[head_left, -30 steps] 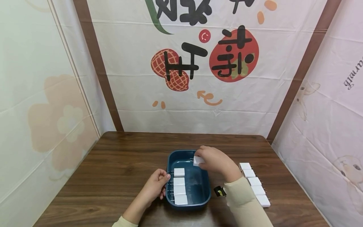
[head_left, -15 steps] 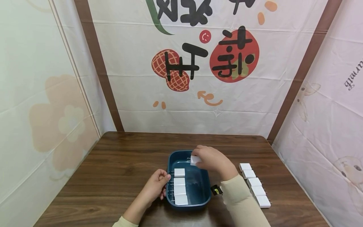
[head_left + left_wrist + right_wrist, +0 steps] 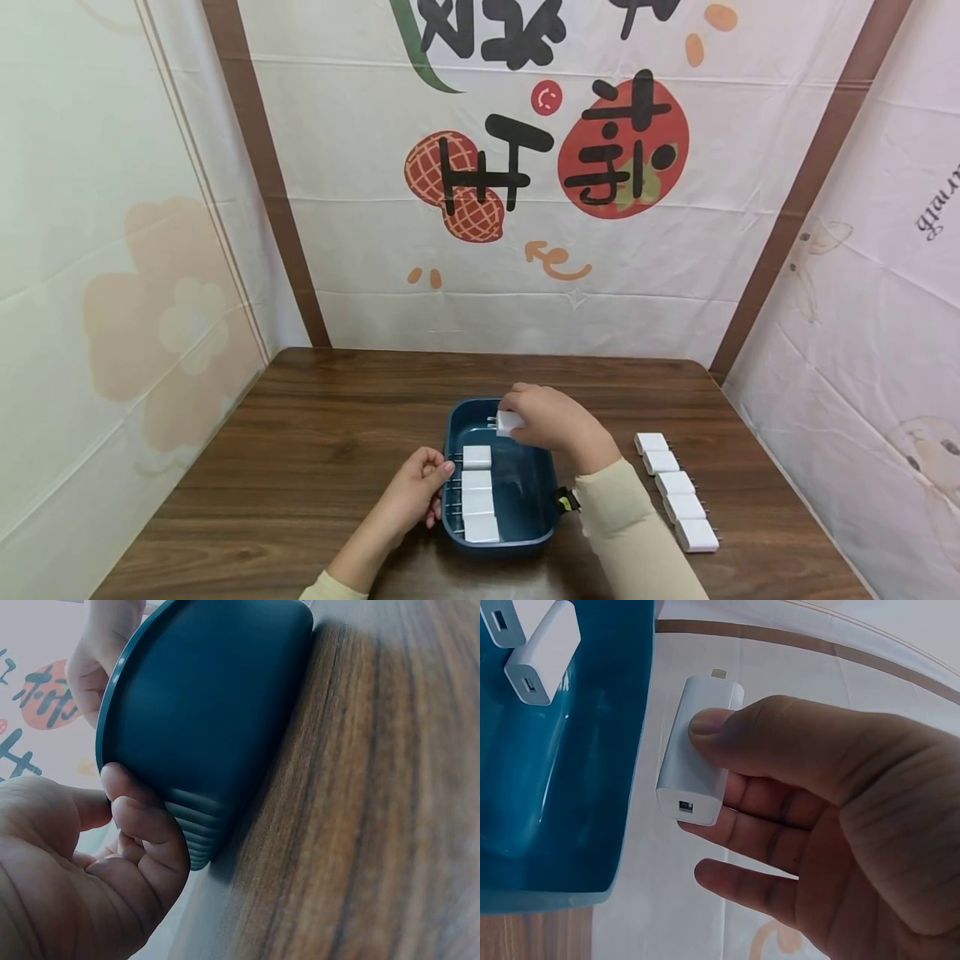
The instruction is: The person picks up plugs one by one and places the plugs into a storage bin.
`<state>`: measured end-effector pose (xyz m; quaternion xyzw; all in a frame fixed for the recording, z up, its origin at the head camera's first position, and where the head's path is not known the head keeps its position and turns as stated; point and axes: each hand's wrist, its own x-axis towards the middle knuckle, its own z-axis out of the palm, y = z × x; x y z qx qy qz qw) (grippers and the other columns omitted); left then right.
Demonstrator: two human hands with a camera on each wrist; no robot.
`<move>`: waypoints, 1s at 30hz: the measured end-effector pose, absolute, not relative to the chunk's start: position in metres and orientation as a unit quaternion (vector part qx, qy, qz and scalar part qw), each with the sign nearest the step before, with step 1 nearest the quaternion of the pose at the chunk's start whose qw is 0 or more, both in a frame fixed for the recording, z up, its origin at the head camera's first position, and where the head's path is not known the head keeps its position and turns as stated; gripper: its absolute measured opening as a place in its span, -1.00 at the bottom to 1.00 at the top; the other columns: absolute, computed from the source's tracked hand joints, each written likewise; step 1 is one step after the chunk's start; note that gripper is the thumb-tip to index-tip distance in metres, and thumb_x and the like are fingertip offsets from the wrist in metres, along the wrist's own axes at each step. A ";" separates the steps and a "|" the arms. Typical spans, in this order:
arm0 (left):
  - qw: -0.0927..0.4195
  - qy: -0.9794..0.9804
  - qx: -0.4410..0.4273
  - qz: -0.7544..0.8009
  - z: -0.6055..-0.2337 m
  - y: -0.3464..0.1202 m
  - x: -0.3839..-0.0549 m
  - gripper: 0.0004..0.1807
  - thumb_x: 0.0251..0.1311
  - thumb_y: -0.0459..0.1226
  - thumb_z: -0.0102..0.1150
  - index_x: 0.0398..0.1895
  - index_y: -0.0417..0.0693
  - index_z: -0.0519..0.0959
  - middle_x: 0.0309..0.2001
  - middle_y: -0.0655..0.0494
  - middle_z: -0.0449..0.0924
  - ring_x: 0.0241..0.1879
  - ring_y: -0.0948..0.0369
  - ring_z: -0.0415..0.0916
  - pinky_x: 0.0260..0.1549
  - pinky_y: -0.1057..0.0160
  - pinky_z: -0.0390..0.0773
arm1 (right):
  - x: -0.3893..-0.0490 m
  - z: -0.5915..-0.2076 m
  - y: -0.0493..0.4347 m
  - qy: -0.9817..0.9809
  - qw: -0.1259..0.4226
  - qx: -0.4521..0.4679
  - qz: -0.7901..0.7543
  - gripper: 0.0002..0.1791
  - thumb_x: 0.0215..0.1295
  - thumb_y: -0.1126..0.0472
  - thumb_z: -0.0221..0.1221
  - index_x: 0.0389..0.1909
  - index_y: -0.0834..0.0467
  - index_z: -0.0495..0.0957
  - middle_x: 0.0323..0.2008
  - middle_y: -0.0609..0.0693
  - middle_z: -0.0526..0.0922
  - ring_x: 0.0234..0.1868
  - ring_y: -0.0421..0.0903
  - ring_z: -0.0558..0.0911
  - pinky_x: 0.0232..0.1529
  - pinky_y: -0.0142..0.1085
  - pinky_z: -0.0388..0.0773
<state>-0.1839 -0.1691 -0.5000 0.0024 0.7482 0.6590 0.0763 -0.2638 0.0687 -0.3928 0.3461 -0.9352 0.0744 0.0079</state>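
Note:
A dark blue plastic tray (image 3: 525,492) stands on the wooden table. Its left rim is pinched between the thumb and curled fingers of my left hand (image 3: 408,493); the left wrist view shows this grip on the outer wall (image 3: 202,705). Over the far part of the tray, my right hand (image 3: 557,423) holds a white USB charger plug (image 3: 507,423), prongs pointing left. In the right wrist view, thumb and fingers grip that charger (image 3: 692,757), its USB port showing. Several white chargers (image 3: 477,503) lie in a column along the tray's left side, prongs toward the left wall.
To the right of the tray, several more white chargers (image 3: 681,505) lie in a slanting row on the brown table (image 3: 337,433), prongs to the right. A black strap piece (image 3: 566,500) sits by the right sleeve. Printed cloth walls (image 3: 360,308) enclose the table.
My right hand has moved a little left over the tray, carrying the charger with it. The left hand stays on the rim, and the other chargers lie as before.

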 end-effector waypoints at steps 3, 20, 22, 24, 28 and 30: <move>0.076 0.750 0.000 0.657 -0.499 -0.170 -0.184 -0.74 0.56 -0.17 0.03 -0.02 -0.22 0.35 -0.51 0.03 0.46 -0.66 0.21 0.40 -0.73 0.36 0.41 | -0.265 -0.392 0.066 -0.935 0.007 0.347 0.076 -0.63 0.30 0.15 0.39 0.11 0.05 0.67 -0.03 -0.07 0.65 -0.19 -0.19 0.58 -0.04 -0.24 0.68; 0.076 0.751 0.003 0.656 -0.499 -0.171 -0.185 -0.75 0.57 -0.18 0.02 -0.03 -0.22 0.35 -0.52 0.05 0.45 -0.66 0.22 0.40 -0.73 0.35 0.42 | -0.274 -0.401 0.050 -0.934 0.001 0.350 0.070 -0.62 0.30 0.12 0.40 0.13 0.05 0.67 0.02 -0.04 0.67 -0.13 -0.16 0.63 0.05 -0.20 0.68; 0.077 0.749 0.003 0.658 -0.499 -0.171 -0.185 -0.76 0.57 -0.18 0.02 -0.03 -0.22 0.35 -0.52 0.05 0.44 -0.66 0.22 0.40 -0.73 0.35 0.41 | -0.275 -0.402 0.049 -0.934 0.000 0.349 0.071 -0.62 0.29 0.12 0.40 0.12 0.05 0.68 0.01 -0.04 0.68 -0.13 -0.15 0.64 0.05 -0.20 0.68; 0.076 0.749 0.006 0.658 -0.500 -0.171 -0.184 -0.75 0.57 -0.18 0.02 -0.03 -0.22 0.35 -0.52 0.05 0.44 -0.67 0.22 0.40 -0.74 0.35 0.42 | -0.275 -0.403 0.047 -0.935 0.001 0.347 0.070 -0.62 0.29 0.12 0.40 0.12 0.05 0.68 0.01 -0.04 0.68 -0.13 -0.15 0.64 0.05 -0.19 0.68; 0.078 0.747 0.009 0.660 -0.500 -0.171 -0.184 -0.75 0.56 -0.18 0.02 -0.03 -0.22 0.34 -0.52 0.06 0.44 -0.67 0.22 0.40 -0.74 0.36 0.41 | -0.276 -0.404 0.045 -0.937 0.004 0.342 0.065 -0.63 0.29 0.13 0.40 0.12 0.05 0.67 0.00 -0.05 0.67 -0.12 -0.15 0.64 0.06 -0.18 0.68; 0.078 0.747 0.010 0.660 -0.500 -0.171 -0.184 -0.74 0.56 -0.17 0.02 -0.04 -0.22 0.34 -0.53 0.07 0.44 -0.67 0.22 0.40 -0.74 0.36 0.41 | -0.276 -0.404 0.043 -0.937 0.007 0.343 0.062 -0.63 0.30 0.14 0.40 0.12 0.05 0.67 0.00 -0.05 0.67 -0.11 -0.14 0.65 0.07 -0.18 0.67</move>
